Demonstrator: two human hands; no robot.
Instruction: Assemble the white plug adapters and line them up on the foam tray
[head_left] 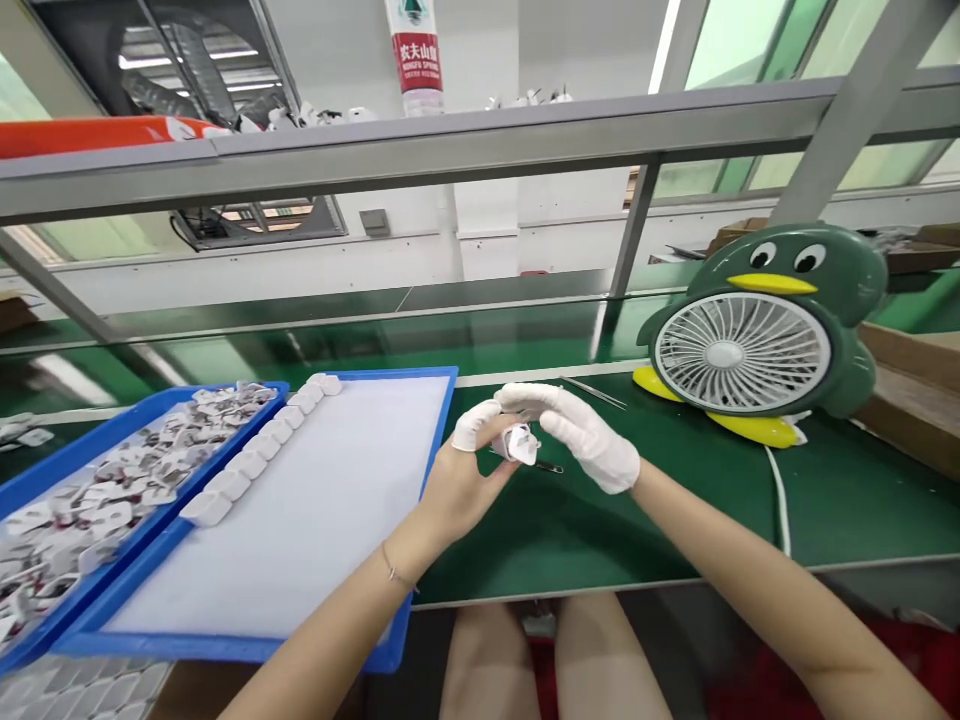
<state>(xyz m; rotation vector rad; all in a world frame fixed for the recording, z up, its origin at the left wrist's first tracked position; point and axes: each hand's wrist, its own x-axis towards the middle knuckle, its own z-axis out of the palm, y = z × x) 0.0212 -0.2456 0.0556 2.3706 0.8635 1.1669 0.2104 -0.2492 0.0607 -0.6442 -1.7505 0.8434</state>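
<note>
1. The left hand point(457, 490), just right of the flat blue-rimmed tray point(442, 420), pinches a small white piece point(517, 443) between thumb and index finger. White covers show on some of its other fingers, which curl behind the piece.
2. The gap between thumb and index finger is only as wide as the piece. Held by its sides, the piece keeps its end exposed, probably so that the other hand can reach it.
3. The right hand point(589, 435), in a white glove and farther right of the flat tray, arches over the piece. Its fingers are bent and lie close together; whether the tips touch or grip anything, I cannot tell.
4. Right of the flat tray, tweezers point(596, 392) lie on the green worktop point(517, 560) beyond the gloved hand, seemingly parked within easy reach. A small dark tool point(550, 467) lies near the held piece.
5. Inside the flat tray, a row of white pieces point(277, 430) follows the left edge, perhaps to keep them orderly and apart from loose stock.
6. Left of the flat tray, a parts tray point(112, 430) holds heaped small parts point(112, 515); well to its right stands a penguin-shaped fan point(750, 340).
</note>
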